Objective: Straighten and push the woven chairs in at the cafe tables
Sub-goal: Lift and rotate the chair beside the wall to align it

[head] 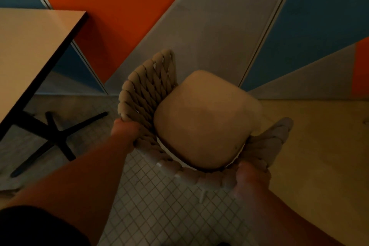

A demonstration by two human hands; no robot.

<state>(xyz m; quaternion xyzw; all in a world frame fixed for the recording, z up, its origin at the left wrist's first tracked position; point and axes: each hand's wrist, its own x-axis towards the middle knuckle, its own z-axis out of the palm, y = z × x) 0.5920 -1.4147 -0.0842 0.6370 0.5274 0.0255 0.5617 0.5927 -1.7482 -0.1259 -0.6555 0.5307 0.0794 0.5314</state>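
Observation:
A woven chair (147,90) with a beige rope-weave back and a tan seat cushion (205,118) stands below me, seen from above. Its seat faces the wall, turned away from the table. My left hand (124,130) grips the woven rim on the chair's left side. My right hand (251,177) grips the rim at the lower right. A cafe table (30,50) with a light top and dark edge stands to the left, apart from the chair.
The table's black cross-shaped base (58,136) spreads over the floor left of the chair. Behind the chair rises a wall with orange (123,10), grey and blue panels. White small-tile floor (159,205) lies under me; a wood-toned floor (319,156) lies to the right.

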